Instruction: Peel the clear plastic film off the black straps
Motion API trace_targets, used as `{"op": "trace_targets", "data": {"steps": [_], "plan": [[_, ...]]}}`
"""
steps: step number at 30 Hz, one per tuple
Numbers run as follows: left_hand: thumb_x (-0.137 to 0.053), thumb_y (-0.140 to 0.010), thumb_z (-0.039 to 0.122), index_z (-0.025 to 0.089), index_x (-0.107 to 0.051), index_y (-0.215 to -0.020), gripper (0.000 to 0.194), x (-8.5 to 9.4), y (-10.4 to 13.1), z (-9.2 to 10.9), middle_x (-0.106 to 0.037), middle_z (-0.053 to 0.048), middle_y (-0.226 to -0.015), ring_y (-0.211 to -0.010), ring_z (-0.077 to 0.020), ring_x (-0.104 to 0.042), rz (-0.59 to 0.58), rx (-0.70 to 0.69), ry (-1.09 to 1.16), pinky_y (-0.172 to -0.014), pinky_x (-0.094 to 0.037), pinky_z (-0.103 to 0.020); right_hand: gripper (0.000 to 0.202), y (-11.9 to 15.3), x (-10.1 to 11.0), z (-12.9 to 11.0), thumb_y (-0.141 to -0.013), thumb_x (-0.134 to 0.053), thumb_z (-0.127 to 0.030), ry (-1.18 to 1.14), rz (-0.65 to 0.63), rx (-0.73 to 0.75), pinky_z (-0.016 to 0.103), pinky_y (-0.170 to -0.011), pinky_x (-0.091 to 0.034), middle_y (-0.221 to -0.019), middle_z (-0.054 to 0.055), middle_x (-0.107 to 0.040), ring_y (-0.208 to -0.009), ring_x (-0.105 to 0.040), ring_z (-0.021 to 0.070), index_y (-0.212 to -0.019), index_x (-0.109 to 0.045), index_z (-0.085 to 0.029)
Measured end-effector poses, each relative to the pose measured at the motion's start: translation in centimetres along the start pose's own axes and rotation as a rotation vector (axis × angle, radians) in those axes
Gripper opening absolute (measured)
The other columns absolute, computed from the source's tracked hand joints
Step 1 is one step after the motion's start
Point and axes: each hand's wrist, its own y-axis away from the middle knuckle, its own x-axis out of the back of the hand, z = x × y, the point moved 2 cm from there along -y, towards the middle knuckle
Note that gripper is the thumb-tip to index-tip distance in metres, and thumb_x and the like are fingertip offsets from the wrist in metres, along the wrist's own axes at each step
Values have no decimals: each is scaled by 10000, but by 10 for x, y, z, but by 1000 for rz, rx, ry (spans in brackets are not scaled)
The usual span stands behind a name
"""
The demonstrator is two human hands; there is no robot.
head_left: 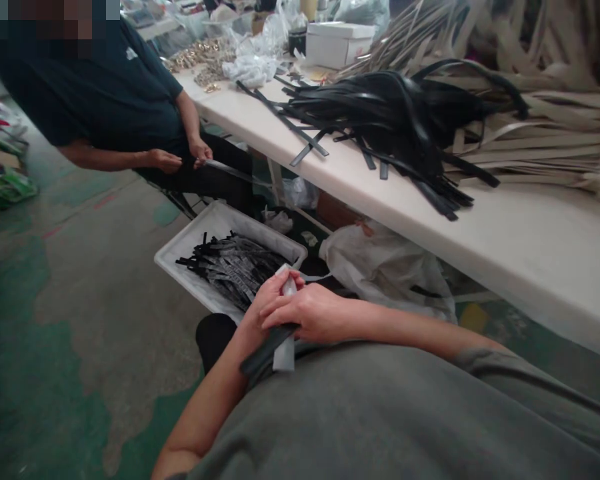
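Note:
In front of my torso, my left hand (266,299) is closed around a flat pale strip (284,357) whose lower end hangs below my fingers. Crossing over it, my right hand (317,312) has its fingers bent onto a black strap (267,350), which sticks out toward the lower left. The two hands touch, and their overlap hides most of the grip. Just beyond them stands a white plastic bin (187,283) holding many short black straps (235,263).
A white table (360,193) runs along the right, carrying a pile of black straps (380,107), beige straps (545,143) and a white box (337,45). A co-worker (130,100) sits across, holding a pale strip. A white sack (385,263) lies under the table.

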Motion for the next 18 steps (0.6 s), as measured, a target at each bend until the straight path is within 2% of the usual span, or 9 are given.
{"op": "trace_targets", "data": {"steps": [2, 4, 6, 8, 9, 11, 13, 15, 18], "plan": [[-694, -788, 387, 150, -639, -824, 246, 13, 4, 16, -646, -6, -666, -615, -124, -615, 32, -61, 57, -670, -518, -266, 393, 11, 8, 7, -827, -659, -234, -159, 81, 48, 326, -940, -452, -1252, 68, -663, -1130, -611, 222, -1220, -665, -209], [-717, -762, 399, 150, -636, -834, 271, 25, 9, 32, -640, 5, -645, -575, -111, -605, 26, -145, 70, -631, -513, -249, 431, 19, 18, 24, -815, -677, -364, -332, 269, -62, 295, -846, -486, -1164, 61, -694, -1032, -640, 210, -1215, -667, -204], [-737, -736, 428, 149, -643, -850, 316, 30, 14, 43, -641, 4, -632, -553, -112, -601, -34, -209, 15, -596, -501, -239, 410, 18, 22, 46, -856, -596, -445, -471, 423, -293, 258, -643, -473, -819, 34, -712, -737, -640, 162, -1139, -702, -168], [-734, -732, 464, 145, -650, -850, 350, 26, 19, 47, -639, -1, -611, -533, -114, -595, -131, -230, -81, -561, -479, -227, 454, 8, 16, 66, -885, -508, -506, -598, 429, -491, 231, -452, -341, -482, -35, -518, -448, -455, 101, -1019, -731, -133], [-725, -739, 478, 143, -652, -846, 359, 22, 21, 46, -639, -6, -602, -526, -114, -591, -180, -226, -137, -544, -464, -221, 485, -1, 11, 72, -877, -496, -541, -660, 391, -537, 230, -406, -269, -408, -62, -415, -383, -349, 82, -935, -733, -122], [-702, -758, 500, 137, -655, -838, 374, 14, 25, 41, -652, -24, -612, -530, -116, -592, -263, -208, -246, -527, -439, -213, 500, -22, 0, 81, -833, -528, -591, -770, 319, -560, 230, -374, -192, -371, -76, -356, -348, -255, 63, -767, -693, -123], [-696, -756, 521, 132, -657, -837, 399, 9, 28, 33, -661, -37, -619, -539, -121, -598, -285, -192, -305, -537, -438, -218, 435, -41, -7, 84, -770, -618, -566, -841, 332, -559, 222, -370, -192, -399, -63, -424, -351, -282, 57, -712, -652, -136], [-721, -721, 530, 131, -660, -844, 422, 11, 28, 24, -664, -36, -619, -549, -130, -607, -237, -177, -304, -569, -458, -234, 342, -57, -4, 86, -693, -718, -470, -849, 428, -570, 215, -385, -221, -453, -57, -487, -378, -339, 59, -747, -664, -136], [-770, -648, 532, 135, -665, -848, 457, 26, 26, 13, -680, -40, -650, -573, -145, -624, -146, -137, -284, -616, -486, -261, 294, -72, 13, 90, -651, -748, -384, -789, 608, -516, 217, -454, -296, -548, -41, -549, -469, -414, 68, -775, -702, -121]]}}
